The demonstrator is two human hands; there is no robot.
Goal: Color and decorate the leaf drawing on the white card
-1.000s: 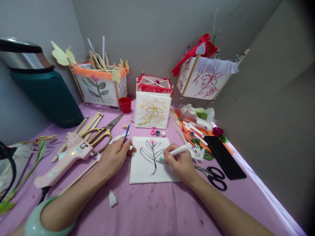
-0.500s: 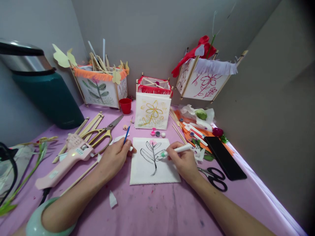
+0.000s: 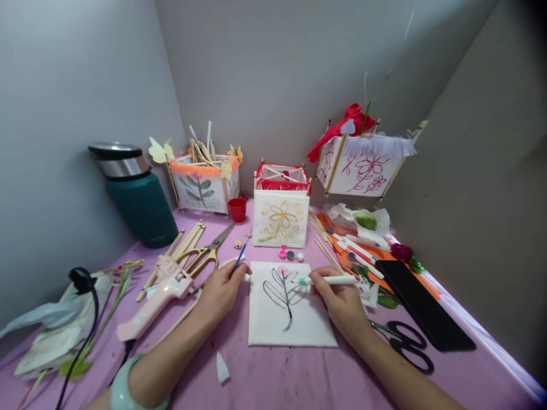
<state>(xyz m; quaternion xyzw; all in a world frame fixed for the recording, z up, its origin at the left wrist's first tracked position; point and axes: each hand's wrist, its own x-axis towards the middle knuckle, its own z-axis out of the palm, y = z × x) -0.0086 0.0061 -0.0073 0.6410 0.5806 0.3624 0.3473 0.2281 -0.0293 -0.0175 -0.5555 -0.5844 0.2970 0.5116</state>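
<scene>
My right hand (image 3: pixel 337 299) is closed around a white marker with a green collar (image 3: pixel 329 280). The marker's tip points left, over the upper leaves drawn on a white square panel (image 3: pixel 314 327); whether it touches cannot be told. That drawing (image 3: pixel 287 293) has a black stem, outlined leaves and a pink flower on top. At the panel's left edge, my left hand (image 3: pixel 222 290) grips a thin blue paintbrush (image 3: pixel 240 257), bristles upward. A small white piece, perhaps a cap, shows by its fingertips. Small paint pots (image 3: pixel 291 255) stand just behind the panel.
Left lie a pink glue gun (image 3: pixel 156 304), gold-handled scissors (image 3: pixel 209 250), wooden sticks (image 3: pixel 190 242) and a teal bottle (image 3: pixel 143 208). Right are black scissors (image 3: pixel 404 344), a black phone-like slab (image 3: pixel 427 304) and markers (image 3: pixel 359 259). Behind stand decorated boxes (image 3: pixel 200 193) and a yellow-flower panel (image 3: pixel 281 219).
The camera view has tilted up and turned left, so everything sits lower and further right. The marker tip has shifted up from mid-stem towards the upper leaves. Both hands keep their holds.
</scene>
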